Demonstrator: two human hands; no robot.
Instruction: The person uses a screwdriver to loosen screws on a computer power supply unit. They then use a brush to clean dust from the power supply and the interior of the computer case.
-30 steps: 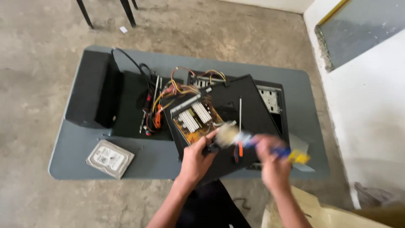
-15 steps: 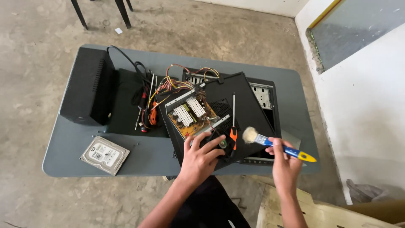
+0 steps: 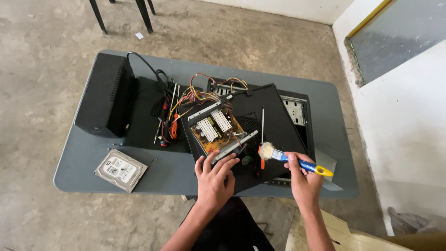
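An opened power supply unit (image 3: 217,127) with a yellow circuit board and white heat sinks lies on a black panel (image 3: 274,122) on the grey table (image 3: 93,158). My left hand (image 3: 214,175) rests on the near edge of the unit, fingers spread over its metal frame. My right hand (image 3: 303,178) grips a small paintbrush (image 3: 291,160) with a blue and yellow handle; its pale bristles point left, just right of the unit. An orange-handled screwdriver (image 3: 262,135) lies on the panel beside the bristles.
A black box-shaped case (image 3: 108,95) stands at the table's left end. A silver hard drive (image 3: 121,169) lies near the front left edge. Coloured cables (image 3: 195,95) and orange-handled tools (image 3: 173,126) lie behind the unit. A cardboard box (image 3: 344,232) sits on the floor at my right.
The brush has swung from over the unit's near corner out to its right side. My left hand has settled flat on the unit's near edge. The camera view has shifted slightly.
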